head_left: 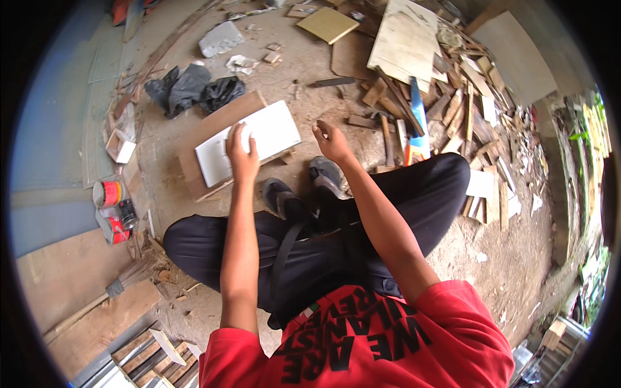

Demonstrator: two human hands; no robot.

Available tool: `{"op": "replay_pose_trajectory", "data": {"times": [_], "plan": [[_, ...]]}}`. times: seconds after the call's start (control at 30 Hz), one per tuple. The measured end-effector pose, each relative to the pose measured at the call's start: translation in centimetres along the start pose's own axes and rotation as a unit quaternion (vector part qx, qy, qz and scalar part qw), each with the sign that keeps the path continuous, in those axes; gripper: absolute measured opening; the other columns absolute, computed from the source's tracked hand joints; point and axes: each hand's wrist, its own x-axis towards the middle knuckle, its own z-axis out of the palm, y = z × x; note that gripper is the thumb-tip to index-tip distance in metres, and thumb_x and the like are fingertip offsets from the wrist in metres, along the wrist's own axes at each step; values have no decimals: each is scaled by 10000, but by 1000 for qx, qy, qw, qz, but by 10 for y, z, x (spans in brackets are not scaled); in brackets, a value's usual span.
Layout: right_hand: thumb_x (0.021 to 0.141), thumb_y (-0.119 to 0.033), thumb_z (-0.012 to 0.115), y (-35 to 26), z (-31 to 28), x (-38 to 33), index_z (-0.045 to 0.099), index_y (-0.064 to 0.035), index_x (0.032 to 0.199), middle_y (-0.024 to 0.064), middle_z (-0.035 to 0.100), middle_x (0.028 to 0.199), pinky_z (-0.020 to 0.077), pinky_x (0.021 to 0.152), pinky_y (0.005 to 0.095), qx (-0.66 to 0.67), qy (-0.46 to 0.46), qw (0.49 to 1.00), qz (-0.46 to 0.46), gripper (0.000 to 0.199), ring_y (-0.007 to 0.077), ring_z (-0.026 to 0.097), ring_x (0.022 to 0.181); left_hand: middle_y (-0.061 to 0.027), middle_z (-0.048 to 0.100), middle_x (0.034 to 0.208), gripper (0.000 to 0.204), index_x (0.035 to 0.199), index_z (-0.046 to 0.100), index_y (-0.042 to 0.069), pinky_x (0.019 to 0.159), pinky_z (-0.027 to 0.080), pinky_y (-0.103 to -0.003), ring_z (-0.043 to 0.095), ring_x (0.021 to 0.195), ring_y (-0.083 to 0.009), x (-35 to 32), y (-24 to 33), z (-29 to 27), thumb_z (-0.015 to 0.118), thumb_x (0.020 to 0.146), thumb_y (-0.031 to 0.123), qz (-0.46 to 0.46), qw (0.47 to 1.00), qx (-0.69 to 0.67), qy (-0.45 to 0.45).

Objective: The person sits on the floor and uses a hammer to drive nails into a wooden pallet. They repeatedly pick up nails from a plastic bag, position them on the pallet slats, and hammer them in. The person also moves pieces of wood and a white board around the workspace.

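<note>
A white rectangular board [277,131] lies on a brown wooden board [187,152] in front of my feet. My left hand [242,152] rests on the white board, its fingers bent over a small white thing [246,137] that is mostly hidden. To the right of the board, apart from it, my right hand [332,142] hangs in the air with fingers curled and pressed together. Whatever that hand may hold is too small to make out.
A handsaw [418,116] leans by a heap of wood offcuts [453,110] at the right. Black plastic bags [184,89] lie beyond the boards. Cans [108,193] and a broom [129,278] are at the left. A pale panel [404,42] stands at the back.
</note>
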Motion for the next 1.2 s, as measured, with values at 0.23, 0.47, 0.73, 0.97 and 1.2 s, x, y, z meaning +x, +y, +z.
{"op": "replay_pose_trajectory", "data": {"times": [0.23,0.47,0.73,0.97,1.2], "plan": [[791,-338,759,104,-103,-3,533,-24,1225,254,544,1284,477,959,527,-230,197,901,311,582,431,542,1189,-214,644,1168,276,1175,623,-27,982,450,-432,598,1113,-378,40,47,-10,607,952,134,-45,995,-25,88],[815,-281,668,144,-87,-10,626,25,1071,276,662,1139,502,957,466,-162,101,909,371,401,407,625,1141,-254,568,1302,625,1307,540,-40,1053,414,-420,530,1253,-386,45,23,-37,754,868,349,-103,992,46,-53],[843,-217,737,152,-84,7,592,-27,731,85,580,624,468,475,336,56,113,904,409,264,202,580,503,-196,141,1637,1449,1578,141,60,1202,43,-624,64,1532,-339,50,66,11,894,480,631,7,873,265,-409],[898,-128,701,22,-92,-11,464,-111,877,-25,467,675,342,460,250,459,-7,844,277,239,77,428,517,-195,36,1657,1524,1589,47,68,1135,-37,-725,-1,1539,-334,52,31,24,864,465,694,-101,856,238,-448],[950,-210,686,-75,-59,-48,533,-83,863,-26,482,646,361,453,250,257,-113,951,132,217,89,480,490,-173,163,1641,1321,1559,213,35,1130,-8,-737,91,1535,-314,55,15,9,790,589,722,-71,890,253,-374]]}}
